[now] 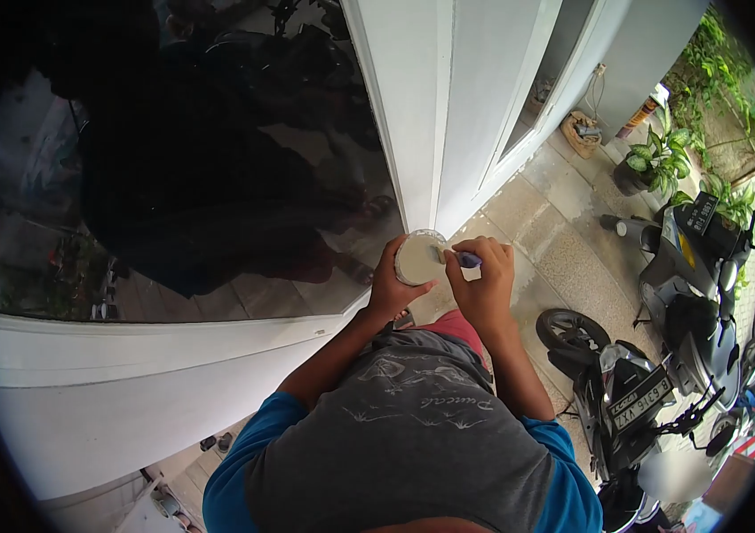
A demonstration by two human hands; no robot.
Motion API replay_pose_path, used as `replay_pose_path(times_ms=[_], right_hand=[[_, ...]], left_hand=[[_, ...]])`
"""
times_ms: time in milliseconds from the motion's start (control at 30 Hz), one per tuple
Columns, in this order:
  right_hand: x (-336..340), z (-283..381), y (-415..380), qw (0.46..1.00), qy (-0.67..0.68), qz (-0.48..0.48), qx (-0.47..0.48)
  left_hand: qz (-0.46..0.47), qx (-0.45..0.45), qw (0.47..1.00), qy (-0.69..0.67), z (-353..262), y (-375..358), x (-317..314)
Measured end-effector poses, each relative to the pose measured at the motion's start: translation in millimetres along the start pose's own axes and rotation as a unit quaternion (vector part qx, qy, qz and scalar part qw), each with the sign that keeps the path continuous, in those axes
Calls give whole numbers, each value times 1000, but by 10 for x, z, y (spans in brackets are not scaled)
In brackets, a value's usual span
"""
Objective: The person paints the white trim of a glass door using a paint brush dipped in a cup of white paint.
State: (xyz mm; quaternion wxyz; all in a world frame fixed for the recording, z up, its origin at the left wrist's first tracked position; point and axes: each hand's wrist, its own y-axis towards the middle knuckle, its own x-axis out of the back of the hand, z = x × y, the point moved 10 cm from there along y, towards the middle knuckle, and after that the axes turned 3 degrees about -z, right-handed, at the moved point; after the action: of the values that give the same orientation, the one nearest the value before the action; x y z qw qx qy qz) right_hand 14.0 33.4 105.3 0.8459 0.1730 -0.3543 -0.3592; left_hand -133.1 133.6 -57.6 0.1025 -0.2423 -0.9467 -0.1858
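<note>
My left hand [390, 286] is wrapped around the side of a round tub of pale cream paint [416, 261], held in front of my waist. White smears mark the tub's rim. My right hand [487, 286] grips a small paintbrush [468, 260] by its purple-blue handle. The brush head overlaps the right side of the tub's opening in this view. Just beyond the tub stands the lower corner of a white frame [412, 178], beside a dark reflective glass pane [244, 169].
Parked motorcycles [626, 391] stand on the paved floor [564, 240] to my right. Farther back are a potted plant [657, 160] and a small bag [582, 133] near the wall. A white ledge [155, 355] runs under the glass on my left.
</note>
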Motion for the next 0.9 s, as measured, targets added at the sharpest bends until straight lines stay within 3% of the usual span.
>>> replay_pose_path(times_ms=[200,300,333,433,600,667,900], right_hand=[[-46,-21,-39,1000,-14,11,-14],[-85,-348,-193,976,161,-45,-141],[-80,-389,-231,975,159,-48,-149],[-135,-809,-482,906,279,-90,-304],[-376,-1274,-836,817,417,-124,-379],[-561,-1496,-972,715,535,-172,-415],[-1067,-1860,-905,692,553,-211,-413]], left_hand=[[28,15,999,-20,119,-15,-29],[20,-22,999,-42,162,-14,-5],[28,-18,999,-43,208,-32,-32],[1,10,998,-63,359,-84,22],[-26,16,999,-18,464,-106,140],[-51,5,999,5,445,-114,233],[-19,17,1000,2,511,-266,398]])
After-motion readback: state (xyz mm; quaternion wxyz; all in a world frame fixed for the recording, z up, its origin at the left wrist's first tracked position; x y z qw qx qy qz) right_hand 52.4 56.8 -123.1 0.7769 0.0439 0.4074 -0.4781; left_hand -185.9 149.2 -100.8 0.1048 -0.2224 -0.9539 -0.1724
